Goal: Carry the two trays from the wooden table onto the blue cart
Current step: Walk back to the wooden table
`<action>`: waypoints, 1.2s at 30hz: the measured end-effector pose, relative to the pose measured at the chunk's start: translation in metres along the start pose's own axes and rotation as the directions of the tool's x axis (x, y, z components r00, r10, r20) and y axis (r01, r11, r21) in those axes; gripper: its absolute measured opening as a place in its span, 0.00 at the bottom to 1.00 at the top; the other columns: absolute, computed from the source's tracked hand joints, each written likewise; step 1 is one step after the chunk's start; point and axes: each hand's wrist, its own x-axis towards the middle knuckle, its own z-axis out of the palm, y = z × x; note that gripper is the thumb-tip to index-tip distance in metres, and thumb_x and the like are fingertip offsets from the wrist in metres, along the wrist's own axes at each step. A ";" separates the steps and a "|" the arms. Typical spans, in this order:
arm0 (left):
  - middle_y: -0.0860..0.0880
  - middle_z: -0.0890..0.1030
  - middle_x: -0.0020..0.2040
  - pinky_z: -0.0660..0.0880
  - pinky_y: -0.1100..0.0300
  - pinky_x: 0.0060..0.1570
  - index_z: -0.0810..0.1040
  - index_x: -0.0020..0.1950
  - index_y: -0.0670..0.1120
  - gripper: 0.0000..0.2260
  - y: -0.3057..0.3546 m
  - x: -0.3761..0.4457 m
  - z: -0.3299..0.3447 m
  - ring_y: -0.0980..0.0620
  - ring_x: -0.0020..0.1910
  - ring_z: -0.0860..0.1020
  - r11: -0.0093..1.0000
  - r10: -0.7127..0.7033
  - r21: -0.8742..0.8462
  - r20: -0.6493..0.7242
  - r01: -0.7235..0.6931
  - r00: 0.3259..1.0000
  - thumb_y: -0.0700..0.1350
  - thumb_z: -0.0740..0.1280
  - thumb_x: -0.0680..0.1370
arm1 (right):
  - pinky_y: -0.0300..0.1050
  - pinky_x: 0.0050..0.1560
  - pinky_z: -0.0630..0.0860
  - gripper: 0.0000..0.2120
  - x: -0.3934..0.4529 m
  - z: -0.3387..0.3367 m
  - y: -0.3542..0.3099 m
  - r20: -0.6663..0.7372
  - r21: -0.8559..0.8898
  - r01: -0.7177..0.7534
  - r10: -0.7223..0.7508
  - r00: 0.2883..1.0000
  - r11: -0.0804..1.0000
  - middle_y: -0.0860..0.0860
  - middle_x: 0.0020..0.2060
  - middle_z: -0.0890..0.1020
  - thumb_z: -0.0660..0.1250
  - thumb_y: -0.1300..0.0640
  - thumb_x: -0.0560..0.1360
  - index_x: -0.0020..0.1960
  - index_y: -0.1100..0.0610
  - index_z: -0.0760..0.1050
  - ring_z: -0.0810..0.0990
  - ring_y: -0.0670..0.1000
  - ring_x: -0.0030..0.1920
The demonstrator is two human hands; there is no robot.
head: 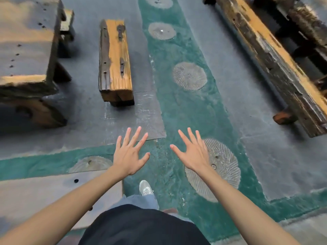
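My left hand [130, 154] and my right hand [192, 154] are both stretched out in front of me over the floor, palms down, fingers spread, holding nothing. A thick wooden table [26, 43] with a worn grey and orange top stands at the upper left. No tray and no blue cart appear in this view.
A short wooden bench [115, 61] stands right of the table. A long wooden bench [272, 55] runs down the right side. A green floor strip [191, 106] with round ribbed discs runs between them. My white shoe [145, 188] is on it.
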 end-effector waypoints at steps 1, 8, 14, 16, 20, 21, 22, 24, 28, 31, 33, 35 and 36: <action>0.51 0.39 0.82 0.47 0.38 0.76 0.47 0.82 0.59 0.35 -0.007 0.005 -0.004 0.42 0.81 0.40 1.000 -0.027 0.003 0.006 0.027 1.000 0.69 0.43 0.76 | 0.58 0.79 0.49 0.38 0.013 -0.001 -0.009 0.012 0.000 0.030 -0.030 0.999 1.000 0.46 0.83 0.49 0.53 0.24 0.75 0.81 0.37 0.54 0.43 0.53 0.82; 0.51 0.35 0.82 0.43 0.39 0.77 0.43 0.82 0.59 0.34 -0.067 0.009 -0.020 0.42 0.80 0.36 0.962 -0.271 -0.040 -0.021 0.270 0.962 0.69 0.43 0.77 | 0.59 0.80 0.49 0.37 0.089 -0.018 -0.081 0.083 -0.038 0.245 -0.241 0.967 0.969 0.45 0.83 0.49 0.50 0.24 0.75 0.81 0.36 0.53 0.42 0.53 0.82; 0.50 0.38 0.82 0.44 0.38 0.76 0.47 0.82 0.59 0.34 -0.128 0.012 -0.026 0.41 0.81 0.38 0.864 -0.497 -0.125 -0.066 0.487 0.865 0.69 0.46 0.77 | 0.58 0.79 0.47 0.38 0.154 -0.023 -0.163 0.146 -0.093 0.458 -0.443 0.885 0.884 0.44 0.83 0.48 0.51 0.24 0.75 0.81 0.38 0.53 0.41 0.52 0.82; 0.51 0.39 0.82 0.45 0.38 0.76 0.47 0.82 0.59 0.34 -0.147 0.015 -0.029 0.42 0.81 0.39 0.823 -0.563 -0.143 -0.067 0.550 0.824 0.69 0.45 0.77 | 0.58 0.79 0.47 0.38 0.175 -0.019 -0.195 0.178 -0.105 0.523 -0.501 0.847 0.846 0.43 0.83 0.48 0.50 0.24 0.75 0.81 0.38 0.52 0.41 0.52 0.82; 0.52 0.39 0.82 0.46 0.38 0.76 0.47 0.82 0.59 0.35 -0.190 0.029 -0.036 0.42 0.81 0.40 0.730 -0.679 -0.180 -0.080 0.659 0.730 0.70 0.43 0.76 | 0.58 0.79 0.47 0.39 0.226 -0.007 -0.262 0.217 -0.094 0.648 -0.620 0.754 0.756 0.43 0.83 0.49 0.51 0.24 0.75 0.82 0.39 0.52 0.41 0.51 0.82; 0.52 0.39 0.82 0.46 0.38 0.76 0.47 0.82 0.59 0.35 -0.202 0.034 -0.038 0.42 0.81 0.40 0.707 -0.702 -0.189 -0.074 0.682 0.708 0.70 0.42 0.75 | 0.58 0.80 0.48 0.39 0.240 -0.003 -0.280 0.225 -0.092 0.672 -0.643 0.733 0.734 0.44 0.83 0.49 0.50 0.25 0.76 0.82 0.39 0.52 0.42 0.52 0.82; 0.52 0.38 0.82 0.46 0.39 0.76 0.47 0.82 0.59 0.36 -0.214 0.040 -0.040 0.42 0.81 0.40 0.683 -0.725 -0.197 -0.068 0.703 0.685 0.69 0.42 0.75 | 0.58 0.80 0.49 0.39 0.255 0.002 -0.298 0.236 -0.094 0.694 -0.661 0.712 0.714 0.44 0.83 0.49 0.50 0.25 0.76 0.82 0.39 0.52 0.42 0.52 0.82; 0.52 0.38 0.82 0.46 0.39 0.76 0.47 0.82 0.59 0.36 -0.241 0.054 -0.044 0.42 0.81 0.40 0.627 -0.774 -0.220 -0.062 0.748 0.630 0.69 0.42 0.75 | 0.59 0.80 0.50 0.38 0.284 0.010 -0.334 0.263 -0.096 0.732 -0.691 0.673 0.675 0.44 0.83 0.50 0.51 0.25 0.76 0.82 0.39 0.52 0.43 0.53 0.82; 0.51 0.36 0.81 0.46 0.39 0.77 0.46 0.82 0.59 0.35 -0.296 0.084 -0.058 0.42 0.81 0.39 0.530 -0.841 -0.228 -0.021 0.817 0.540 0.69 0.44 0.76 | 0.59 0.79 0.51 0.37 0.336 0.026 -0.403 0.341 -0.079 0.785 -0.724 0.600 0.614 0.45 0.83 0.50 0.50 0.25 0.76 0.81 0.38 0.53 0.44 0.54 0.82; 0.52 0.37 0.82 0.45 0.39 0.77 0.46 0.82 0.59 0.35 -0.331 0.103 -0.072 0.43 0.81 0.40 0.455 -0.883 -0.256 -0.008 0.853 0.469 0.68 0.45 0.76 | 0.59 0.79 0.51 0.37 0.365 0.035 -0.450 0.408 -0.066 0.834 -0.748 0.524 0.548 0.45 0.83 0.50 0.50 0.25 0.76 0.81 0.38 0.52 0.43 0.55 0.82; 0.52 0.38 0.82 0.45 0.39 0.76 0.46 0.82 0.59 0.34 -0.351 0.111 -0.078 0.43 0.81 0.40 0.403 -0.909 -0.269 -0.005 0.875 0.417 0.68 0.44 0.77 | 0.59 0.79 0.51 0.37 0.382 0.041 -0.482 0.426 -0.060 0.874 -0.779 0.459 0.483 0.46 0.83 0.51 0.49 0.26 0.77 0.82 0.39 0.52 0.44 0.56 0.82; 0.53 0.38 0.82 0.44 0.39 0.76 0.46 0.82 0.59 0.34 -0.370 0.115 -0.080 0.43 0.81 0.39 0.362 -0.926 -0.278 0.008 0.890 0.379 0.69 0.45 0.77 | 0.59 0.79 0.51 0.36 0.397 0.049 -0.514 0.435 -0.051 0.899 -0.801 0.412 0.434 0.46 0.83 0.52 0.49 0.26 0.77 0.82 0.39 0.53 0.43 0.56 0.82; 0.53 0.37 0.82 0.43 0.39 0.76 0.46 0.82 0.60 0.34 -0.377 0.115 -0.080 0.44 0.81 0.38 0.338 -0.934 -0.282 0.019 0.898 0.357 0.69 0.45 0.78 | 0.60 0.79 0.51 0.36 0.402 0.053 -0.528 0.437 -0.041 0.907 -0.809 0.393 0.418 0.46 0.83 0.52 0.49 0.26 0.77 0.82 0.39 0.53 0.43 0.56 0.82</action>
